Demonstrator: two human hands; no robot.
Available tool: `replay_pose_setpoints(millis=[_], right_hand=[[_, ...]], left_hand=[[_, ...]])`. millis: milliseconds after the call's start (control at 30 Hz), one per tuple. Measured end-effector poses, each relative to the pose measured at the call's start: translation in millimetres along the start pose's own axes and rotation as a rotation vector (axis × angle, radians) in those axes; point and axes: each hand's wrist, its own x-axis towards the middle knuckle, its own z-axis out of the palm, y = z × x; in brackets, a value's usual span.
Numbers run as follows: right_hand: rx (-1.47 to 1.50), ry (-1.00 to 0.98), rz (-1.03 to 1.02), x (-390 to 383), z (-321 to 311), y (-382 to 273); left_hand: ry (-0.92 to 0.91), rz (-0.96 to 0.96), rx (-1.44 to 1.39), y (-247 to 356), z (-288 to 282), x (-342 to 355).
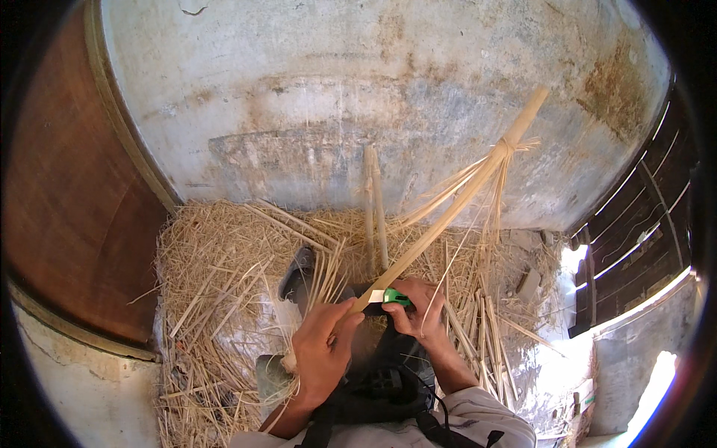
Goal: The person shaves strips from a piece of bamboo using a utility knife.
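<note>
Likely light, stiff and splintery, the pale pole (455, 205) slants up toward the wall (299, 97) from my left hand (326, 340), whose grip pinches its lower end; remotely, I'd favour that hold, clear of the green tool (396, 297) clasped in my right hand (420, 308).

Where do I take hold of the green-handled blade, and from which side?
Probably by its green handle, from the right, where the right hand grips it: the pale blade juts left toward the long bamboo pole, so that end is best avoided.
</note>
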Motion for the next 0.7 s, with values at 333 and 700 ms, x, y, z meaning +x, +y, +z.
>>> replay_pose_setpoints(millis=[333,700], right_hand=[[-0.057,0.091,0.008,14.7,-14.8,6.9],[-0.123,0.028,-0.029,20.3,-19.4,18.1]], left_hand=[[-0.009,-0.056,-0.007,5.2,-3.7,-5.6],[-0.016,-0.068,-0.042,-4.3,-2.2,-13.7]])
